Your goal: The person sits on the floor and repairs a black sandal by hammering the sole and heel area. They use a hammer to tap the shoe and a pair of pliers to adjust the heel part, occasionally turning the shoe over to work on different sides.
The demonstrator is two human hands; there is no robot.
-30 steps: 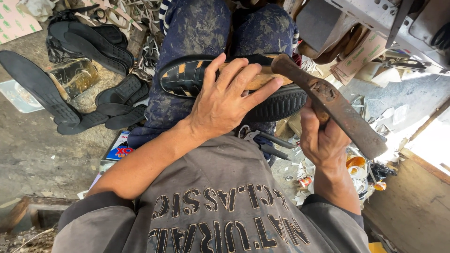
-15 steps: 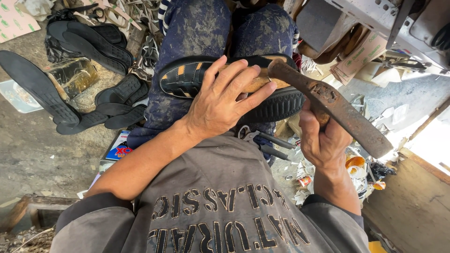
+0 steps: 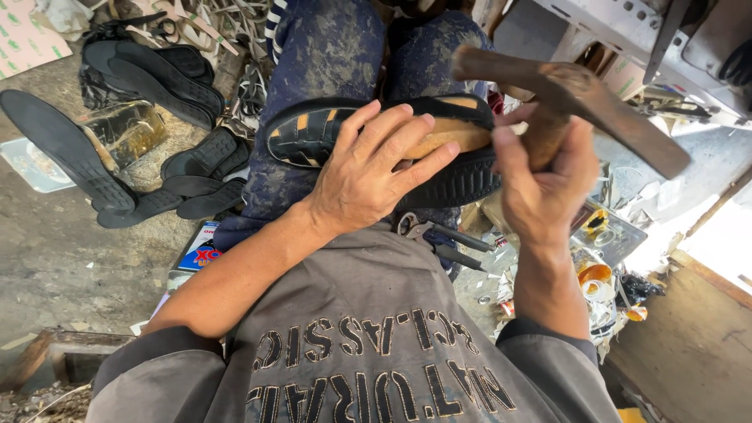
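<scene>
Concrete floor, grey and littered, spreads out to your left, strewn with loose black soles, a heap of straps and scraps and a clear plastic packet; to your right a cluttered corner of tins and offcuts sits under a metal machine frame.

Across your lap, on your dusty blue trousers, lies the shoe — a black sandal with a woven toe, a tan insole and a ribbed black sole, lying on its side with the toe pointing to your left.

Your left hand lies on top of it, fingers spread and nearly straight, pressing flat on the tan insole and the upper; it is not clenched, only bearing down with the palm and finger pads.

Your right hand is closed around the wooden handle of the hammer, thumb lying along the heel end of the shoe. Its rusty brown head is raised just above that heel end — whether it touches the shoe you cannot tell from here.

Below the shoe, against your grey shirt, a pair of pliers rests.
</scene>
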